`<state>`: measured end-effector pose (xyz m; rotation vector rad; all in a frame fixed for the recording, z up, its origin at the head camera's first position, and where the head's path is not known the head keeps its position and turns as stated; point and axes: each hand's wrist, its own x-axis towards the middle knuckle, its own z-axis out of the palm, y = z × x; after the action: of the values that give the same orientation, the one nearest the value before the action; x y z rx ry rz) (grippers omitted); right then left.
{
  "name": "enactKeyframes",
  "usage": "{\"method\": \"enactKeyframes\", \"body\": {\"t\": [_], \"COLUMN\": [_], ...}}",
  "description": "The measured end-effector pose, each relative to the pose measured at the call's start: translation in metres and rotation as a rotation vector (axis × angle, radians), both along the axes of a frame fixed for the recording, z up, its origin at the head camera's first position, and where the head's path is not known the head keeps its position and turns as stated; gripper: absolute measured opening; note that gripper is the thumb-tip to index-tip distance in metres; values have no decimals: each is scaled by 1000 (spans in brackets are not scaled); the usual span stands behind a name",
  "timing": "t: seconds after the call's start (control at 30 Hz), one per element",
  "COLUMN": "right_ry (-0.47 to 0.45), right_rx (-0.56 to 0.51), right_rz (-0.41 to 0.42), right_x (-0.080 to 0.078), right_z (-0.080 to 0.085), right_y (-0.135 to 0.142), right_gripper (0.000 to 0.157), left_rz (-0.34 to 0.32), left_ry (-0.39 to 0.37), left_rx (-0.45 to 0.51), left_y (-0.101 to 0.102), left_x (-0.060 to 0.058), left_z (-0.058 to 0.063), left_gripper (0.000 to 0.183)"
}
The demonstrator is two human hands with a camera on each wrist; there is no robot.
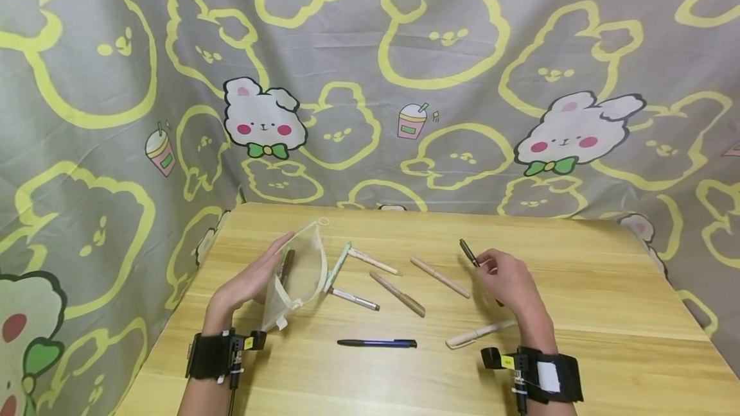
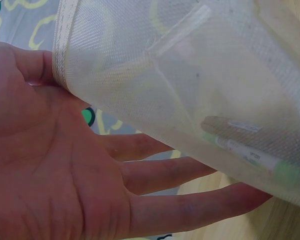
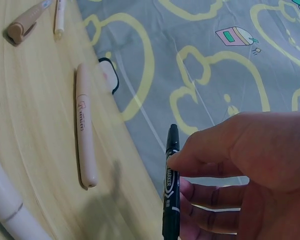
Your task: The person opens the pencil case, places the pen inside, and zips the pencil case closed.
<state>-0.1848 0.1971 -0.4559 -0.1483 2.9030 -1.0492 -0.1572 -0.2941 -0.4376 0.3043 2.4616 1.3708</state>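
My left hand [image 1: 245, 281] holds a translucent mesh zip pouch [image 1: 303, 268] upright at the table's left, its mouth spread. In the left wrist view, the pouch [image 2: 140, 100] hides the thumb tip and fingertips; the fingers reach behind it. Pens show through the mesh, including a white-and-green marker [image 2: 255, 155]. To the right, my right hand [image 1: 509, 281] pinches a black marker [image 1: 469, 253] between thumb and fingers, above the table. The right wrist view shows the black marker [image 3: 172, 185] with its printed label.
Spread over the wooden table [image 1: 416, 377] lie a blue pen [image 1: 377, 343], a light beige highlighter [image 1: 480, 334], a brown pen [image 1: 397, 294], a pinkish pen [image 1: 440, 277], a grey marker [image 1: 354, 298], a cream pen [image 1: 376, 262] and a green pen [image 1: 338, 265]. A patterned curtain [image 1: 358, 165] stands behind.
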Motion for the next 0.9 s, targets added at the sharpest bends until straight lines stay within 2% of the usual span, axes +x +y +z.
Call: {"method": "enactKeyframes", "body": {"t": [0.13,0.37,0.67,0.9], "right_ry": [30,64,147,140], "right_rx": [-37,-77,-135,-155], "right_rz": [9,-1,-3,4], "right_x": [0,2,2,4], "right_z": [3,7,8,11], "right_y": [-3,-14,-29,-45], "right_gripper": [31,31,28,29], "left_rz": [10,6,3,-11], "left_ry": [-49,-76,-87,-67], "left_rx": [28,56,67,61], "left_y": [0,-1,-4,-3], "left_x": [1,1,0,0], "left_z": [0,-1,-4,-4], "left_gripper": [60,61,60,61]}}
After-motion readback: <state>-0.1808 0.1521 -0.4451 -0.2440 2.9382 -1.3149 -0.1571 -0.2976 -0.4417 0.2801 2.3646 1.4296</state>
